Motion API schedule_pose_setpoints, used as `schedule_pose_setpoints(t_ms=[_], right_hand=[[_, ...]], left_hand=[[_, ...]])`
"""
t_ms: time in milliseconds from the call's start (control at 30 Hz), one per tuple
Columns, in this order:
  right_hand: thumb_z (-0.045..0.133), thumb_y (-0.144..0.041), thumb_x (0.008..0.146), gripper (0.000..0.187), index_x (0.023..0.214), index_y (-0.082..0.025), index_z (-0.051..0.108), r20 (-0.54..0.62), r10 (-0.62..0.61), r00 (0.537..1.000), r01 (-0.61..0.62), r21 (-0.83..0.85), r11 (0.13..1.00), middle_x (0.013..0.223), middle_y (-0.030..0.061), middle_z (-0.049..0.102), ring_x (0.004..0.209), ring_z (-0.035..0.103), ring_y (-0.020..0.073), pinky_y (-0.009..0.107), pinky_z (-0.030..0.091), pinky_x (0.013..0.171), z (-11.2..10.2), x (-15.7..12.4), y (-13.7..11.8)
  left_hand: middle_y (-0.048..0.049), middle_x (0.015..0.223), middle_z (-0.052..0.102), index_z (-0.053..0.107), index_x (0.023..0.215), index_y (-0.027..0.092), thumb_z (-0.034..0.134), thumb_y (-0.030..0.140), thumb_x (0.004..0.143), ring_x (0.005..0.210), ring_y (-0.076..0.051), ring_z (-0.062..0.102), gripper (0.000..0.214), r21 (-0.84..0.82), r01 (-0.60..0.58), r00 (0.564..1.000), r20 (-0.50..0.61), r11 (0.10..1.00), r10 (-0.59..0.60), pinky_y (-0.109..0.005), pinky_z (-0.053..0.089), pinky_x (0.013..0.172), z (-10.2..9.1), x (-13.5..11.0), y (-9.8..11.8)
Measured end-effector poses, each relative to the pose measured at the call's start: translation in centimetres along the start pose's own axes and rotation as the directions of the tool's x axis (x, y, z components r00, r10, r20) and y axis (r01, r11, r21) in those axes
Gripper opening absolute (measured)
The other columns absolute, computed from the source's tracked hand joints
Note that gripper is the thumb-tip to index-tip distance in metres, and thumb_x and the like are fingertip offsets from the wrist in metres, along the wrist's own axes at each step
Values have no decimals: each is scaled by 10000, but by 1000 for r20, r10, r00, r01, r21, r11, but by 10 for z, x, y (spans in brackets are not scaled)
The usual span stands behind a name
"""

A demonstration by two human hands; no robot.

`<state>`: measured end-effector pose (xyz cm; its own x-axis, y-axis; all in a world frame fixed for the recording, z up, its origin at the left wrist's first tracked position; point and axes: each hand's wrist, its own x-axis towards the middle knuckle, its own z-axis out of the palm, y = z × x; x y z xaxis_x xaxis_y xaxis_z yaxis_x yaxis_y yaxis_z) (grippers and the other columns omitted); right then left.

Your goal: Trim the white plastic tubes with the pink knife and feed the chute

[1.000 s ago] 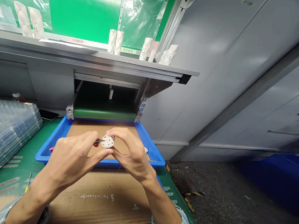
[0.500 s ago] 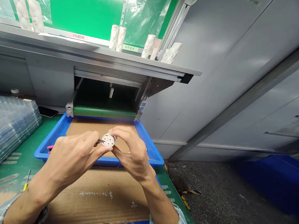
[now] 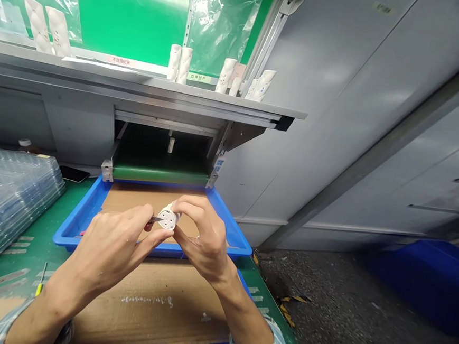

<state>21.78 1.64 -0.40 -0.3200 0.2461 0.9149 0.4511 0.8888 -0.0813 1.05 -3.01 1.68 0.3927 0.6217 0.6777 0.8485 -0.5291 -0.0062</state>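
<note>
Compared with a moment ago, the white plastic cylinder [image 3: 168, 218] has turned so its holed end tilts further toward our left hand [image 3: 110, 247], and it sits a little further right, held in the fingers and thumb of our right hand [image 3: 204, 239] above the blue tray [image 3: 74, 238]. Our left hand pinches a small metal-tipped tool [image 3: 154, 219], its tip just at the cylinder's edge. The tray holds a sheet of cardboard [image 3: 132, 199], and a stack of clear plastic trays [image 3: 12, 202] lies to its left.
</note>
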Motion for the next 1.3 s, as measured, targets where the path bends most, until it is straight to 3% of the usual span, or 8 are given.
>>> schedule_pose_setpoints(t_ms=[233, 367, 500, 700, 900, 1133, 1300], right_hand=[[716, -120, 1028, 273, 1251, -249, 625, -29, -9, 1000, 8, -46, 999, 1076, 83, 749, 937, 749, 224, 369, 662, 800, 0, 1, -2], [725, -128, 1031, 296, 1282, -250, 628, 27, 50, 998, -53, 123, 991, 1133, 77, 756, 1020, 750, 216, 361, 662, 890, -2, 4, -3], [698, -105, 1017, 435, 1422, -241, 616, 174, 95, 980, -145, 307, 941, 1273, 98, 705, 1165, 721, 216, 353, 644, 1009, -2, 3, -6], [704, -369, 1082, 430, 1497, -268, 653, 244, 157, 957, -235, 335, 913, 1199, 82, 603, 1100, 696, 202, 341, 642, 1010, 2, -4, -3], [713, -234, 1068, 466, 1523, -305, 640, 258, 121, 958, -201, 311, 929, 1238, 74, 650, 1118, 718, 201, 314, 649, 1003, -1, -4, 0], [656, -112, 1066, 547, 1578, -294, 591, 297, 89, 951, -180, 297, 938, 1284, 86, 636, 1172, 717, 201, 310, 650, 1044, 1, -5, 0], [618, -77, 1069, 574, 1589, -317, 573, 284, 74, 956, -147, 245, 958, 1294, 83, 643, 1163, 724, 203, 320, 669, 1015, 0, -6, 0]], left_hand=[[50, 610, 600, 512, 801, 237, 273, 504, 1200, 456, -132, 531, 536, -95, -26, 1000, 8, 995, 27, -312, 283, 498, 0, -1, -1], [61, 698, 654, 585, 888, 233, 444, 506, 1169, 527, -112, 557, 416, -244, -6, 1000, -32, 970, -2, -264, 360, 520, -2, 0, -9], [56, 825, 740, 636, 1003, 231, 505, 462, 1162, 567, -87, 601, 310, -328, -31, 998, -53, 944, 14, -226, 418, 569, 0, 0, -13], [32, 781, 756, 643, 975, 211, 437, 577, 1160, 508, -97, 604, 460, -165, -108, 988, -128, 980, 87, -266, 379, 529, 3, 2, -10], [22, 691, 713, 603, 854, 217, 307, 644, 1163, 522, -142, 656, 605, 57, -64, 992, -106, 996, 69, -312, 329, 504, -1, 3, -11], [-7, 770, 758, 634, 942, 213, 296, 607, 1174, 585, -181, 720, 569, 108, -75, 995, -62, 991, 82, -314, 368, 526, -3, 0, -8], [-8, 744, 748, 609, 908, 218, 318, 605, 1170, 549, -196, 697, 551, 145, -72, 996, -49, 987, 80, -326, 318, 497, -2, -2, -7]])
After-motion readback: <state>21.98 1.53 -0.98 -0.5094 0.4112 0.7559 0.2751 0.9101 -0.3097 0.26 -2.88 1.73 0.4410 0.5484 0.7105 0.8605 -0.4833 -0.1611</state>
